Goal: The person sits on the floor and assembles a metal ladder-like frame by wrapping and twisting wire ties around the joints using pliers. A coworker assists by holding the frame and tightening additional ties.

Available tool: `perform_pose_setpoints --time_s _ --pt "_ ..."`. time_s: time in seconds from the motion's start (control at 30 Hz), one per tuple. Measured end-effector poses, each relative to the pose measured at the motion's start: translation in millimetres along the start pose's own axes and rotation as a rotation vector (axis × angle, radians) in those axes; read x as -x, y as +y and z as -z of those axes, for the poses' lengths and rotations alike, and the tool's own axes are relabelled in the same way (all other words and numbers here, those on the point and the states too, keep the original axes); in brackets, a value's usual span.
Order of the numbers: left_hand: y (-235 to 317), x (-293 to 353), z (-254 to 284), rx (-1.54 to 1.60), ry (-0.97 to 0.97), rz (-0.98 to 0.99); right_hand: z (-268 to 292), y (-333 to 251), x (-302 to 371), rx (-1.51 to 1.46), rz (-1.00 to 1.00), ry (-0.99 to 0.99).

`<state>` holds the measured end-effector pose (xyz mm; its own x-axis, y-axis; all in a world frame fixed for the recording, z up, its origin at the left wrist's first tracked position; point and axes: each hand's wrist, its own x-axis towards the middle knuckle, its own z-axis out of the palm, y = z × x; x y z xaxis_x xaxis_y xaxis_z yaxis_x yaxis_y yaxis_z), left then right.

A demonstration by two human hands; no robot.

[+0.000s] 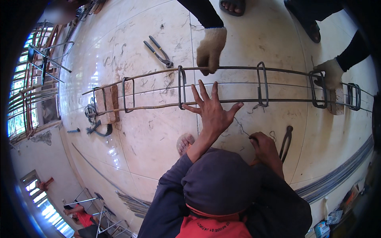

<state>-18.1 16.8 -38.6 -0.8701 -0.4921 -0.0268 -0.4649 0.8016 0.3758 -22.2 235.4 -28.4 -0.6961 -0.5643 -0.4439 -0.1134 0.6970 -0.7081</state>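
Note:
Two long steel rods run across the floor, joined by several rectangular stirrups (263,84) into a narrow frame. My left hand (212,113) is bare, its fingers spread wide, reaching across the near rod (158,106) beside a stirrup (181,85). Lower right, my right hand (265,150) is closed, thumb and fingers pinching a thin tie wire (242,127). Dark pincers (286,142) lie beside it. From across the frame, another person's gloved hand (211,49) grips the far rod (238,68). A second gloved hand (330,74) is at a stirrup (317,90) on the right.
Blocks support the frame at the left (112,104) and right (337,101). Pincers (160,51) with dark-and-yellow handles lie beyond it. A wire coil (91,112) is at the left end. A bundle of rods (337,174) lies lower right. A bare foot (185,143) and sandalled feet (232,6) stand nearby.

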Motion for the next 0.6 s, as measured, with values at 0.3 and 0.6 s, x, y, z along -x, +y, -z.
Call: perform_pose_setpoints --time_s 0.3,0.6 --pt "-5.2 1.8 -2.6 -0.019 0.014 -0.042 0.2 -1.5 0.5 0.003 0.021 0.006" --pt "-9.0 4.0 -6.5 -0.010 0.046 -0.093 -2.4 0.4 -0.6 -0.002 0.025 -0.012"
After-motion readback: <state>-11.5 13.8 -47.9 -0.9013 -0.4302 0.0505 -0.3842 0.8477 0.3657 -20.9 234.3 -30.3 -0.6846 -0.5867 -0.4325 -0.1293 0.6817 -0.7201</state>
